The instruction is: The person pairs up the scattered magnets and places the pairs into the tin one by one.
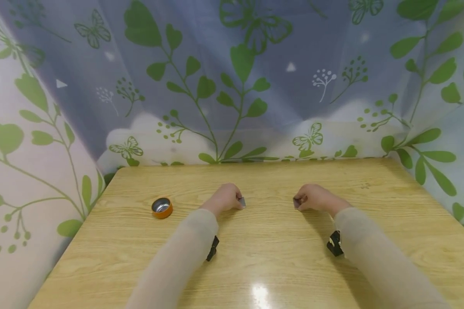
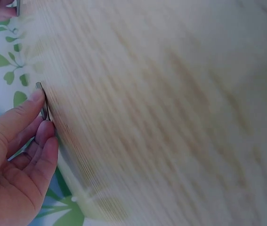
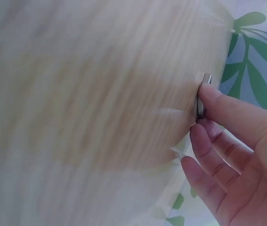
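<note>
My left hand pinches a small, flat, silver-grey metal piece between thumb and fingers, just over the wooden table. A matching small metal piece is pinched by my right hand, a short way to the right at about the same depth. In the left wrist view the left piece appears thin and edge-on, gripped under the thumb. The right wrist view shows the right piece held the same way, its lower end near the tabletop. Fingers partly hide both pieces, and their exact kind cannot be told.
A small round orange cup with a metallic inside stands on the table left of my left hand. Behind and beside the table hangs a leaf-patterned curtain. Black wrist devices sit under both sleeves.
</note>
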A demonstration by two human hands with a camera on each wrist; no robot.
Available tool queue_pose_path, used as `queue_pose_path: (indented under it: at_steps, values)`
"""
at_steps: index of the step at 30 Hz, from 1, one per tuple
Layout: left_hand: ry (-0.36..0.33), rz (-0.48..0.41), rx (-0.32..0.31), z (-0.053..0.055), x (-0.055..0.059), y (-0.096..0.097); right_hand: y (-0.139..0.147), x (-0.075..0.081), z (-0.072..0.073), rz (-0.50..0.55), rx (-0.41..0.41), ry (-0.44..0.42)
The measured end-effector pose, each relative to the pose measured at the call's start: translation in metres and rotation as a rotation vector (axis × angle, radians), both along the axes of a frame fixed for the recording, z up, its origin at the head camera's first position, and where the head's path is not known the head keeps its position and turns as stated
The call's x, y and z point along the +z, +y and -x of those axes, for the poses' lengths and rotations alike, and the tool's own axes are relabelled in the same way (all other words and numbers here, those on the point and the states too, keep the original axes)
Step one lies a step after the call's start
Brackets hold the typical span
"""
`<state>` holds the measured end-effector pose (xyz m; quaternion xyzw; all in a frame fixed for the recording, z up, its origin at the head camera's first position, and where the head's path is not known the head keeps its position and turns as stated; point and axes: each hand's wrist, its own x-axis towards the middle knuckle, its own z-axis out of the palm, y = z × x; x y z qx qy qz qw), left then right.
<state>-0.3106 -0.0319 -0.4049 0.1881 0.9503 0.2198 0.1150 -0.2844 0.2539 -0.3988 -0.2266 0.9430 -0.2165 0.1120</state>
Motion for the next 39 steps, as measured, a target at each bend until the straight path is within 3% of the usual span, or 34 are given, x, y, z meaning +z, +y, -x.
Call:
queue_pose_path:
  at_steps: [9, 21, 39]
  values:
    - [-0.038, -0.015, -0.003, -0.003, 0.002, 0.014, -0.007, 0.0, 0.004, -0.021, -0.027, -0.038]
    - [-0.004, 0.025, -0.053, -0.004, 0.001, 0.031, -0.019, 0.002, 0.005, -0.028, 0.0, -0.01]
    - [-0.018, 0.011, -0.042, -0.011, 0.0, 0.057, -0.03, -0.001, 0.007, -0.015, 0.028, -0.009]
